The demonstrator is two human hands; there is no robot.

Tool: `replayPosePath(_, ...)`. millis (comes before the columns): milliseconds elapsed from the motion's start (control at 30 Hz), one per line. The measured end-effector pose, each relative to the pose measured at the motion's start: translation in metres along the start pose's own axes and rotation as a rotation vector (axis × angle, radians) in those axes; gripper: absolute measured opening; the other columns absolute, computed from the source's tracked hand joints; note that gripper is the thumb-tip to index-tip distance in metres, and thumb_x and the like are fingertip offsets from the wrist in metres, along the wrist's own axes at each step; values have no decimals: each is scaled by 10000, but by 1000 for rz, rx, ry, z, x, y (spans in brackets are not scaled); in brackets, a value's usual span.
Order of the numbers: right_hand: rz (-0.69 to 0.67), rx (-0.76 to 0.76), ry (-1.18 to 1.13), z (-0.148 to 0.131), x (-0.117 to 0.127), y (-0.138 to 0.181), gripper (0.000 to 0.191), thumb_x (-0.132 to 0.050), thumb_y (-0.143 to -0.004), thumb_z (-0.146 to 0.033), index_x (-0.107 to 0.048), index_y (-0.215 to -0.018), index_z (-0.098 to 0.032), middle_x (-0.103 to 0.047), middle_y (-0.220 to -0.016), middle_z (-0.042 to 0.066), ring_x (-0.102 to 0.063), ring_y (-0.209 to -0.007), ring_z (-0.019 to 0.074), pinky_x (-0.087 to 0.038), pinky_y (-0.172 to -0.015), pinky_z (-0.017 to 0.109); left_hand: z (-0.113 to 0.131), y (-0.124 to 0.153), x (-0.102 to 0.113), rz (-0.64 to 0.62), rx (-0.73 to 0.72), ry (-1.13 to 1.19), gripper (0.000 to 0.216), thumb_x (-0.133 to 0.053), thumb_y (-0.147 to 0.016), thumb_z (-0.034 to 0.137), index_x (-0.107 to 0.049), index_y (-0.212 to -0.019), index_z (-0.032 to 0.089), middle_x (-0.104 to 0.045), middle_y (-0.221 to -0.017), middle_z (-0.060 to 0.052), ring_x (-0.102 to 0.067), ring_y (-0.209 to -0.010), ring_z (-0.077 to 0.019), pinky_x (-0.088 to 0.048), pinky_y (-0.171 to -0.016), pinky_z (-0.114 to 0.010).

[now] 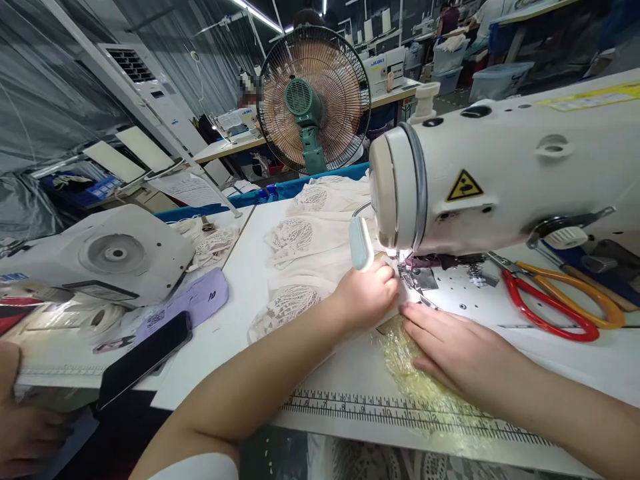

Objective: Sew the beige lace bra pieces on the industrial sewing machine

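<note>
My left hand (367, 293) is closed, its curled fingers on the edge of a cream lace fabric (325, 267) just left of the presser foot (413, 273) of a sewing machine (490, 173). Lace panels of that fabric spread over the table to the left and back. Flat on the table, just in front of the needle area, lies my right hand (450, 340) with fingers stretched out, their tips close to my left hand. Crinkled yellowish clear film (400, 357) sits beneath and beside it. What lies under the fingertips is mostly hidden.
Red-and-orange-handled scissors (550, 313) lie right of the needle. A printed ruler (360, 407) runs along the front edge. To the left are a phone (145, 357), a purple card (205, 300), another machine (115, 253) and another person's hand (30, 433). A fan (313, 100) stands behind.
</note>
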State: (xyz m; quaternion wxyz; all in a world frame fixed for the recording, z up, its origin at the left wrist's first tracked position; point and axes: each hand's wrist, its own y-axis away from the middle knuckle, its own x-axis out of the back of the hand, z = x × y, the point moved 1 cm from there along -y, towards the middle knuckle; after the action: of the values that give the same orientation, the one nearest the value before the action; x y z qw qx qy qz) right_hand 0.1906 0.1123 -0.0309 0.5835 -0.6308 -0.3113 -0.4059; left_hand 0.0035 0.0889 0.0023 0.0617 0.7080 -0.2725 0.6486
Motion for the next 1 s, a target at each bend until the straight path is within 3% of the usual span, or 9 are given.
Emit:
replayPosePath(100, 14, -16, 1, 0, 1, 0, 327, -464, -850, -277, -621, -1067, -91, -639, -1119, 137, -564, -1068, 246, -485, -866, 367, 20, 12, 11, -9, -30, 48, 307, -389, -914, 190, -606, -710, 115, -623, -757, -81, -588, -757, -177, -496, -679, -325)
replayPosePath(233, 13, -65, 91, 1, 4, -2, 317, -446, -849, -284, -643, -1010, -94, -665, -1048, 136, -616, -899, 254, -513, -726, 370, 36, 32, 10, 33, 5, 28, 273, -373, -934, 158, -586, -1079, 69, -615, -1126, -145, -560, -1033, -207, -481, -838, -362)
replayPosePath(300, 19, -73, 130, 2, 4, -2, 323, -437, -850, -294, -649, -991, -95, -675, -1021, 132, -625, -797, 239, -513, -641, 352, 31, 37, 6, 19, -15, 20, 285, -372, -944, 165, -563, -1143, 91, -598, -1198, -116, -539, -1084, -200, -462, -882, -366)
replayPosePath(567, 18, -95, 42, 5, 0, -1, 260, -458, -822, -269, -645, -939, -131, -663, -1078, 146, -656, -797, 208, -522, -564, 281, -9, 26, -2, 10, -182, 141, 278, -372, -961, 190, -594, -1127, 169, -641, -1158, -32, -526, -1120, -171, -437, -940, -338)
replayPosePath(733, -50, -116, -15, 7, 3, -4, 228, -513, -793, -251, -639, -949, -142, -652, -1115, 135, -665, -769, 208, -528, -525, 287, -17, 22, -5, 0, -232, 240, 258, -439, -919, 145, -595, -1124, 148, -649, -1130, -61, -542, -1094, -173, -453, -944, -350)
replayPosePath(1000, -45, -154, -24, 7, 1, -6, 249, -582, -732, -247, -629, -954, -146, -625, -1169, 145, -665, -781, 217, -524, -512, 285, -22, 19, -6, 12, -223, 247, 256, -454, -906, 120, -584, -1123, 161, -642, -1123, -70, -556, -1063, -175, -465, -918, -363)
